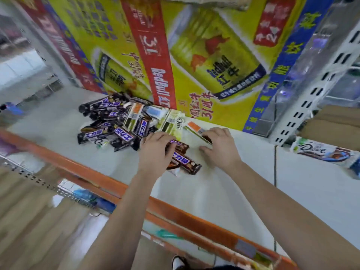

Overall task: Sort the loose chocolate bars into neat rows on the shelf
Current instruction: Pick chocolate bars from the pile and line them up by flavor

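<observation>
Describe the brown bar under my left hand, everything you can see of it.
The bar is long and slim, in a glossy dark brown wrapper with a blue label and white characters. It lies flat on the white shelf, slanting from the left hand toward the orange front edge, apart from the pile. The hand's fingers curl over its far end. A second bar seems to lie under it, and a pale wrapper shows beneath its near end.
</observation>
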